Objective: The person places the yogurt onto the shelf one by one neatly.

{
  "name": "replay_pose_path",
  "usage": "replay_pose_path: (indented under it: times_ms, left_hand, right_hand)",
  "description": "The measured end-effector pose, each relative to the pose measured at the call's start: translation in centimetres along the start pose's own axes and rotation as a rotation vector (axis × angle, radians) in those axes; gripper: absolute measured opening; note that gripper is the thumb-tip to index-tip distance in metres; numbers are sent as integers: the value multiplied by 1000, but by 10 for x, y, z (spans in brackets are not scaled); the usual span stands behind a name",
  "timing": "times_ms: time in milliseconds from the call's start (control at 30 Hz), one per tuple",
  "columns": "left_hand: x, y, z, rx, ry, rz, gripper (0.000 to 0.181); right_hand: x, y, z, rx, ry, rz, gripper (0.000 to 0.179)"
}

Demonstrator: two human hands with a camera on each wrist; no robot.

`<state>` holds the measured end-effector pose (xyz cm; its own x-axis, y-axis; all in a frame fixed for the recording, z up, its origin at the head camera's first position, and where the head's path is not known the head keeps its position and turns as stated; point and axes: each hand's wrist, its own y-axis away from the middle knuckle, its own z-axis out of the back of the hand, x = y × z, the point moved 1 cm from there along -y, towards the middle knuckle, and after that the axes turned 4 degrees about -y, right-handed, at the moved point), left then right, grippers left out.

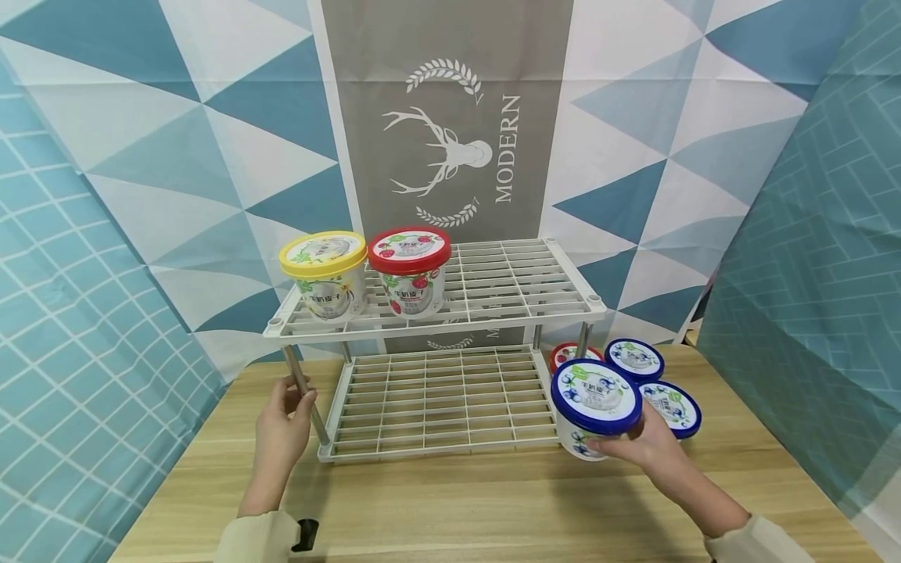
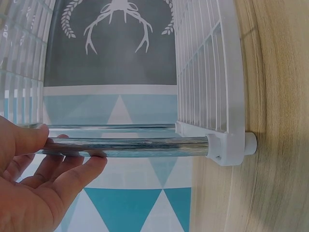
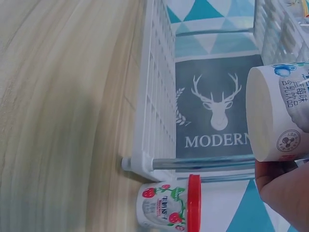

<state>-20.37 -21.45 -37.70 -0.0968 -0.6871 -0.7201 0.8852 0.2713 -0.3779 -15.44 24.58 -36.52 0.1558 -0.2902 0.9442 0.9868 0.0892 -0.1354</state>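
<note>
A two-tier white wire shelf [image 1: 464, 451] stands on the table. My left hand [image 1: 283, 430] holds the front left metal post [image 2: 145, 146] of the shelf, thumb on one side and fingers on the other. At the shelf's right front, my right hand [image 1: 651, 442] grips a blueberry yogurt tub [image 1: 597, 397] with a blue lid, raised off the table. The right wrist view shows the tub's pale bottom and printed side. On the upper tier, at the left, a yellow-lidded tub [image 1: 327, 289] sits beside a red-lidded strawberry tub [image 1: 414, 285].
Right of the shelf on the wooden table [image 1: 450, 508] are two more blue-lidded tubs [image 1: 633, 358] and a red-lidded tub [image 3: 166, 205], partly hidden in the head view. Patterned cloth hangs behind and at both sides. The lower tier [image 1: 450, 399] lies just above the tabletop.
</note>
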Motion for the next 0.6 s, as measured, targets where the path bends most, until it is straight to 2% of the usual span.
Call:
replay_pose_path:
  times_ms: [600]
  left_hand:
    - [2,-1,-1,-12,-2,-3,25]
  right_hand:
    - [25,0,-7,69,-44,124,74]
